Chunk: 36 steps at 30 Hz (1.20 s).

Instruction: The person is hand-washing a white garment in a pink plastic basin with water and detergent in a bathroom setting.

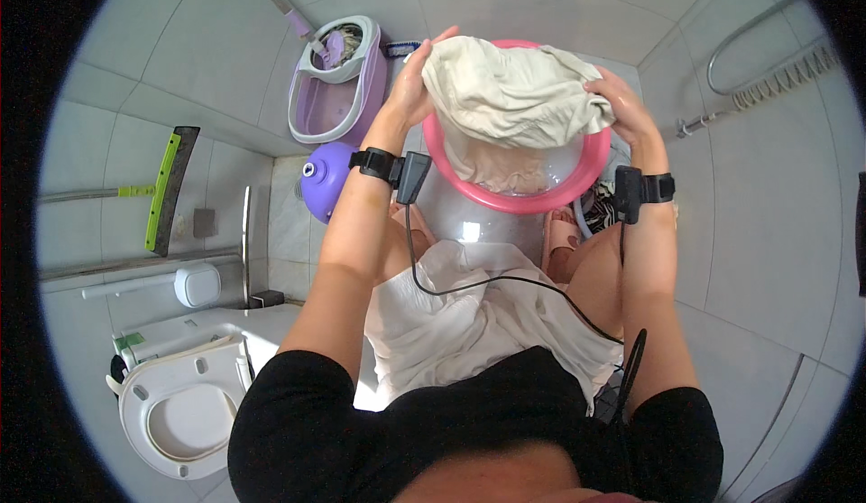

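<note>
A wet cream-coloured cloth garment point(517, 93) is stretched between my two hands above a pink plastic basin point(500, 200). My left hand point(414, 83) grips its left end, with the fingertips partly behind the fabric. At the right end, my right hand point(619, 104) pinches the bunched edge between thumb and fingers. Beneath the garment, a beige cloth point(504, 164) lies in whitish water in the basin. The raised garment hides the far part of the basin's inside. Both my wrists wear black strapped devices joined to a cable.
A purple mop bucket point(331, 107) with a mop stands at the back left, near a purple round object point(328, 179). Striped cloth point(599, 208) lies in a container right of the basin. A toilet point(189, 422) is at lower left; a shower hose point(785, 77) hangs right.
</note>
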### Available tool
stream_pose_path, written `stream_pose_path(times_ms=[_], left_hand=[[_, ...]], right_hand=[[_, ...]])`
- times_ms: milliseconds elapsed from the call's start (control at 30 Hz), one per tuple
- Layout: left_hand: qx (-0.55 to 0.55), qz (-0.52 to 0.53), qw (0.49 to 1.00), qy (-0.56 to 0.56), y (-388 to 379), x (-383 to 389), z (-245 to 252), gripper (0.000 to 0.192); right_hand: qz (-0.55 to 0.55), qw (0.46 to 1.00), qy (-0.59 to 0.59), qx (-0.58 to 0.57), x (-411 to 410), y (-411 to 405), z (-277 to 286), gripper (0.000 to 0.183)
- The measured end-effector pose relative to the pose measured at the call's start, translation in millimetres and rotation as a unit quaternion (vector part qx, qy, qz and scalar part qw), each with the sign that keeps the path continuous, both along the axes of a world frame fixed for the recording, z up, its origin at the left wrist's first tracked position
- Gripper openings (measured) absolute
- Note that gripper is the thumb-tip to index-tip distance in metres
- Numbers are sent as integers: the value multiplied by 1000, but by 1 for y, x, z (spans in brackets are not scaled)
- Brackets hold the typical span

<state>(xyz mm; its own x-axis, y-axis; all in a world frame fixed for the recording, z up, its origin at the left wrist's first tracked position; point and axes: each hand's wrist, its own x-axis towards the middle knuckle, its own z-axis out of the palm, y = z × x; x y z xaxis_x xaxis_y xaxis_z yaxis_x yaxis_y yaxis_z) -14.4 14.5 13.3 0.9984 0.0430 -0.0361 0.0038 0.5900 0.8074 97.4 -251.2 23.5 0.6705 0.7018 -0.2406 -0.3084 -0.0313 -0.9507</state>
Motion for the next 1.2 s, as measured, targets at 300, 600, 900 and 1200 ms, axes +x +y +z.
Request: stream_pose_path(times_ms=[300, 600, 900, 1200], left_hand=[[-134, -16, 991, 14, -14, 2, -4, 39], [183, 93, 979, 9, 17, -2, 8, 34], [243, 99, 964, 39, 19, -2, -14, 34], [153, 239, 947, 150, -93, -8, -35, 33]], right_hand=[[317, 882, -164, -309, -38, 33, 23, 61], [-104, 988, -94, 64, -13, 54, -51, 42], [-126, 981, -139, -52, -11, 38, -13, 47], [-275, 906, -321, -36, -86, 114, -57, 33]])
